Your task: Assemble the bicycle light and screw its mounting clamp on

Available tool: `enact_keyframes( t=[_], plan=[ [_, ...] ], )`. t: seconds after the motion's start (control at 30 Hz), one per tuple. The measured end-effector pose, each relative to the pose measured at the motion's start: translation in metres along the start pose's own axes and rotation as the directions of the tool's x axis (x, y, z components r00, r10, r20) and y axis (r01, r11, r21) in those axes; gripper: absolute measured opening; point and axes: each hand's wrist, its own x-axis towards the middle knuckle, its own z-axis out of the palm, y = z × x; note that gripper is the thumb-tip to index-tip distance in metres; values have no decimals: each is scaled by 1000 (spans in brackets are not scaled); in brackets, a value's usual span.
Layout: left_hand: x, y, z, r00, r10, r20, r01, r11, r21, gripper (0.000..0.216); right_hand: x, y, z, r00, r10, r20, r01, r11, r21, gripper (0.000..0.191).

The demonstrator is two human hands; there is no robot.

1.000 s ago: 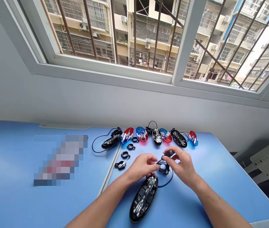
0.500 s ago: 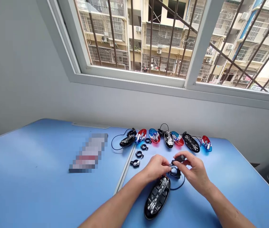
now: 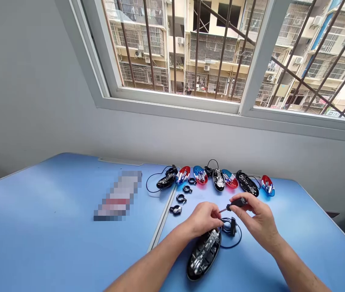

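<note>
My right hand (image 3: pixel 260 219) pinches the black handle of a small screwdriver (image 3: pixel 238 202). Its thin shaft points left, toward the fingertips of my left hand (image 3: pixel 204 219). Those fingers are pressed together just above the upper end of an open black oval light housing (image 3: pixel 204 257); whatever they hold is hidden. The housing lies tilted on the table, its inner electronics facing up. Right of it, a black cable (image 3: pixel 239 240) loops to a small black part (image 3: pixel 232 227) on the table, below the screwdriver.
Several black ring clamps (image 3: pixel 181 198) lie in a column along the table seam. Behind them is a row of black housings (image 3: pixel 247 185) and red-and-blue shells (image 3: pixel 200 174). A blurred flat item (image 3: pixel 118 194) rests at left on the blue table (image 3: pixel 53 227), below a barred window.
The screwdriver has risen and drawn slightly away from my left hand, so its shaft now shows. The whole view has shifted slightly.
</note>
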Motion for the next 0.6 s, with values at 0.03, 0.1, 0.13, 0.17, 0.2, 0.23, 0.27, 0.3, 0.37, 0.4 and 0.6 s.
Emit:
enact_keyframes(
  t=[0.03,0.1,0.13,0.17,0.2,0.23,0.27,0.3,0.37,0.4,0.6],
  plan=[
    [0,0,0,1000,-1,2,1,1000,10,15,0,0,0,1000,-5,1,5,1000,0,7],
    [1,1,-2,1000,-1,12,1,999,36,18,0,0,-1,1000,-6,2,6,1000,3,7],
    [1,2,-3,1000,1,21,-2,999,50,20,0,0,-2,1000,-4,1,4,1000,5,7],
    [1,2,-4,999,5,34,-7,998,64,21,1,0,-3,1000,0,-3,0,1000,5,8],
    [2,3,-5,999,8,49,-12,997,75,22,1,0,-4,1000,3,-12,-3,1000,4,8],
    [3,4,-6,998,12,65,-18,996,84,23,2,0,-6,1000,6,-23,-5,1000,3,8],
    [4,4,-7,997,17,80,-24,995,92,24,2,-1,-7,999,6,-35,-6,1000,1,8],
    [6,4,-7,995,22,94,-31,995,100,25,3,-1,-8,999,5,-45,-5,1000,0,8],
    [8,4,-7,993,35,114,-48,992,118,28,4,-2,-9,998,6,-59,-5,1000,5,7],
    [9,4,-7,992,45,120,-60,990,127,30,4,-2,-10,998,8,-62,-7,1000,12,7],
    [7,5,-7,983,118,140,-139,979,150,31,8,-1,-16,996,67,-61,-63,996,66,7]
  ],
)
